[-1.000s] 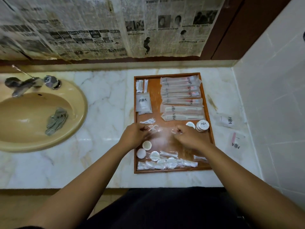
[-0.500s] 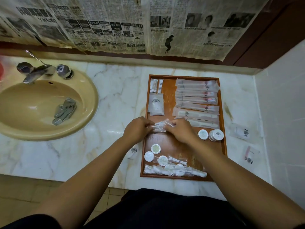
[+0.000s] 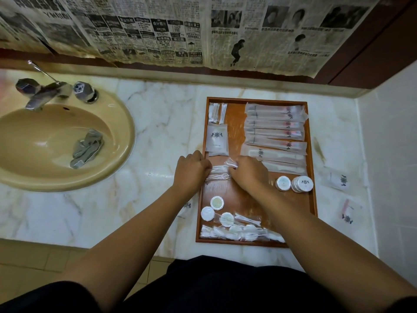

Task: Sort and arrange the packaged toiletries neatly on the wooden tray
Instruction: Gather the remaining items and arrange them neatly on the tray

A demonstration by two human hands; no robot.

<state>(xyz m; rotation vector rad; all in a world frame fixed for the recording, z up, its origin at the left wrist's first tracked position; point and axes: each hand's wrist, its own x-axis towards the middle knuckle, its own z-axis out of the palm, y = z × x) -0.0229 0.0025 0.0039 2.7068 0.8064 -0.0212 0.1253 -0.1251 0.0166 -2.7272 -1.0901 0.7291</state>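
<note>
The wooden tray (image 3: 312,168) lies on the marble counter. Long toothbrush packets (image 3: 274,125) are stacked along its right side, with cotton-swab packs (image 3: 217,112) and a flat sachet (image 3: 216,138) at the upper left. My left hand (image 3: 191,171) and my right hand (image 3: 248,172) meet over the tray's left middle, both pinching small clear swab packets (image 3: 220,172) between them. Round white capped jars (image 3: 302,184) stand at the right edge. Small round caps (image 3: 216,203) and loose clear packets (image 3: 237,231) lie along the near edge.
A beige sink (image 3: 126,136) with a grey cloth (image 3: 86,147) and chrome tap (image 3: 45,92) is on the left. Two loose sachets (image 3: 338,180) lie on the counter right of the tray, by the white tiled wall. Newspaper covers the back wall.
Both hands moved up the tray from its lower middle toward the flat sachet, gathering clear swab packets between them. The camera shifted left and closer.
</note>
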